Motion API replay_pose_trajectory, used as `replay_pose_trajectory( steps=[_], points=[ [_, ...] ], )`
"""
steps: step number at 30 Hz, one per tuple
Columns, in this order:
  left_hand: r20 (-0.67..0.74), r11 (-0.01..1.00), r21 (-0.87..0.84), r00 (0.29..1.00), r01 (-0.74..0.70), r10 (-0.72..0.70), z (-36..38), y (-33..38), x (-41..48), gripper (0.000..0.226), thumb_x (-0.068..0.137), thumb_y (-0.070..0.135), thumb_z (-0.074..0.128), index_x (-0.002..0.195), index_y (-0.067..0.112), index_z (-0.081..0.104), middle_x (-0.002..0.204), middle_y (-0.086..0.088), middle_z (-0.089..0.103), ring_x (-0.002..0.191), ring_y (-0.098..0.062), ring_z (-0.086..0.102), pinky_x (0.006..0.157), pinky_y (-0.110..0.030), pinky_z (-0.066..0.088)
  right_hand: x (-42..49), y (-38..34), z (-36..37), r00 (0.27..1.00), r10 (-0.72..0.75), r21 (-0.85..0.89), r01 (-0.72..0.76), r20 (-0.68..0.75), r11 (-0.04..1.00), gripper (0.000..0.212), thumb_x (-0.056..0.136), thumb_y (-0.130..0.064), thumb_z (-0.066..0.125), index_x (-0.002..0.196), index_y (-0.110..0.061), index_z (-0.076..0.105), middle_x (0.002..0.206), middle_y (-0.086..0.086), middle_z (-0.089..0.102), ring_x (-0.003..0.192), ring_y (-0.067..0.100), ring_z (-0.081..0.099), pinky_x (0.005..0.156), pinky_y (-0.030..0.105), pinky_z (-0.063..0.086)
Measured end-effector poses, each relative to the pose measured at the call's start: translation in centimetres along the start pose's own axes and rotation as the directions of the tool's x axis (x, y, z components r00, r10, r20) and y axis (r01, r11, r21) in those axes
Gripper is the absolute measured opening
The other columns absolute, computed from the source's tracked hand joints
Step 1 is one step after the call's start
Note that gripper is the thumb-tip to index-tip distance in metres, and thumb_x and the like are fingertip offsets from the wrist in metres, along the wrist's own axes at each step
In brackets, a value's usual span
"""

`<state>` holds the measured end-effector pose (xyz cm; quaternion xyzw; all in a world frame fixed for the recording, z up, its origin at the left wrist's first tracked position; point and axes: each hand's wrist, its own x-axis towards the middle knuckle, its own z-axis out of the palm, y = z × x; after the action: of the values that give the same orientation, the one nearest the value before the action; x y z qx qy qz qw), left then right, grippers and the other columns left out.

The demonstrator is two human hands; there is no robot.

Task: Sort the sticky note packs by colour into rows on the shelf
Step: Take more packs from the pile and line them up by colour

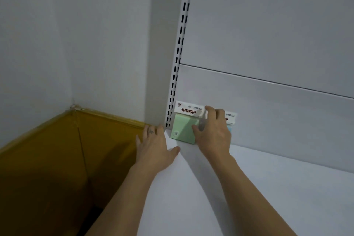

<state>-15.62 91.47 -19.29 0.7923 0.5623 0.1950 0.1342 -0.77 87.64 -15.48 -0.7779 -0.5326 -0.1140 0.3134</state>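
A green sticky note pack [182,129] with a white "STICKY NOTE" header stands upright against the back panel in the far left corner of the white shelf [249,188]. My right hand [212,132] rests on its right side, thumb on the green face and fingers over the top. Behind that hand a blue pack [230,120] peeks out, mostly hidden; only its header and a blue sliver show. My left hand [155,147] lies flat on the shelf's left edge with fingers spread, holding nothing.
A slotted white upright [180,48] runs up the back left corner above the packs. To the left, beyond the shelf edge, the yellow-brown floor [57,159] meets white walls. The white back panel [268,111] rises behind the shelf.
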Motion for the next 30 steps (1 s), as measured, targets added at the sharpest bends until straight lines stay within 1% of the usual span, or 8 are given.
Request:
replay_pose_trajectory(
  steps=[3, 5, 8, 12, 16, 19, 24, 30],
  points=[
    [-0.064, 0.998, 0.007, 0.996, -0.065, 0.066, -0.8, 0.8, 0.1, 0.083, 0.081, 0.062, 0.055, 0.144, 0.018, 0.024, 0.153, -0.007, 0.026, 0.145, -0.028, 0.01, 0.116, -0.052, 0.015, 0.2, 0.9, -1.3, 0.996, -0.089, -0.051, 0.089, 0.002, 0.995, 0.07, 0.079, -0.038, 0.072, 0.139, -0.016, 0.041, 0.143, 0.008, 0.038, 0.129, 0.027, 0.038, 0.1, 0.037, 0.038],
    [-0.108, 0.993, -0.009, 0.987, -0.118, 0.117, -1.3, 1.5, 0.3, 0.082, 0.079, 0.061, 0.057, 0.143, 0.02, 0.024, 0.152, -0.006, 0.027, 0.144, -0.028, 0.012, 0.115, -0.053, 0.017, 0.1, 1.4, -2.5, 0.991, -0.123, -0.134, 0.13, 0.054, 0.982, 0.078, 0.08, -0.048, 0.068, 0.145, -0.019, 0.034, 0.153, 0.009, 0.028, 0.14, 0.027, 0.024, 0.112, 0.039, 0.024],
    [-0.132, 0.979, 0.012, 0.97, -0.203, 0.203, -2.1, 2.8, 0.5, 0.084, 0.079, 0.061, 0.056, 0.144, 0.019, 0.023, 0.153, -0.007, 0.025, 0.145, -0.027, 0.01, 0.115, -0.053, 0.016, 0.0, 2.4, -4.4, 0.983, -0.139, -0.246, 0.166, 0.121, 0.955, 0.084, 0.084, -0.062, 0.053, 0.151, -0.026, 0.018, 0.161, 0.005, 0.006, 0.148, 0.023, 0.001, 0.12, 0.042, 0.003],
    [-0.111, 0.941, 0.069, 0.935, -0.331, 0.337, -3.1, 4.4, 0.5, 0.086, 0.083, 0.064, 0.05, 0.149, 0.022, 0.016, 0.159, -0.002, 0.015, 0.148, -0.022, 0.0, 0.118, -0.05, 0.009, -0.4, 3.9, -6.7, 0.978, -0.13, -0.352, 0.18, 0.16, 0.919, 0.085, 0.085, -0.071, 0.04, 0.152, -0.032, 0.005, 0.162, 0.002, -0.008, 0.148, 0.022, -0.013, 0.119, 0.048, -0.007],
    [-0.069, 0.871, 0.081, 0.869, -0.484, 0.49, -3.6, 6.2, 0.8, 0.083, 0.084, 0.067, 0.046, 0.149, 0.025, 0.016, 0.157, 0.002, 0.019, 0.147, -0.019, 0.004, 0.12, -0.045, 0.006, -0.9, 6.3, -9.5, 0.982, -0.069, -0.463, 0.143, 0.173, 0.875, 0.093, 0.078, -0.08, 0.036, 0.152, -0.036, 0.0, 0.161, 0.001, -0.013, 0.147, 0.021, -0.017, 0.116, 0.053, -0.012],
    [-0.04, 0.813, 0.093, 0.814, -0.575, 0.58, -3.9, 8.0, 1.4, 0.081, 0.085, 0.067, 0.045, 0.149, 0.027, 0.015, 0.157, 0.003, 0.019, 0.146, -0.019, 0.008, 0.12, -0.041, 0.006, -1.4, 8.2, -11.6, 0.985, 0.015, -0.535, 0.079, 0.17, 0.841, 0.096, 0.076, -0.082, 0.036, 0.151, -0.037, -0.003, 0.161, 0.001, -0.013, 0.147, 0.022, -0.017, 0.116, 0.055, -0.011],
    [-0.016, 0.729, 0.093, 0.731, -0.678, 0.682, -3.0, 11.4, 1.5, 0.083, 0.082, 0.069, 0.045, 0.148, 0.025, 0.02, 0.154, 0.002, 0.027, 0.145, -0.018, 0.012, 0.118, -0.037, 0.008, -3.0, 11.4, -14.9, 0.984, 0.107, -0.578, -0.007, 0.139, 0.816, 0.094, 0.078, -0.08, 0.037, 0.151, -0.037, -0.001, 0.161, 0.002, -0.01, 0.147, 0.022, -0.016, 0.116, 0.055, -0.012],
    [0.076, 0.673, 0.106, 0.681, -0.732, 0.728, -1.7, 16.5, -0.5, 0.085, 0.082, 0.07, 0.042, 0.149, 0.023, 0.018, 0.156, 0.0, 0.023, 0.146, -0.019, 0.008, 0.119, -0.04, 0.007, -5.6, 15.1, -19.3, 0.981, 0.173, -0.557, -0.098, 0.083, 0.824, 0.089, 0.081, -0.076, 0.038, 0.151, -0.037, -0.001, 0.162, 0.001, -0.01, 0.148, 0.021, -0.015, 0.116, 0.055, -0.011]
  ],
)
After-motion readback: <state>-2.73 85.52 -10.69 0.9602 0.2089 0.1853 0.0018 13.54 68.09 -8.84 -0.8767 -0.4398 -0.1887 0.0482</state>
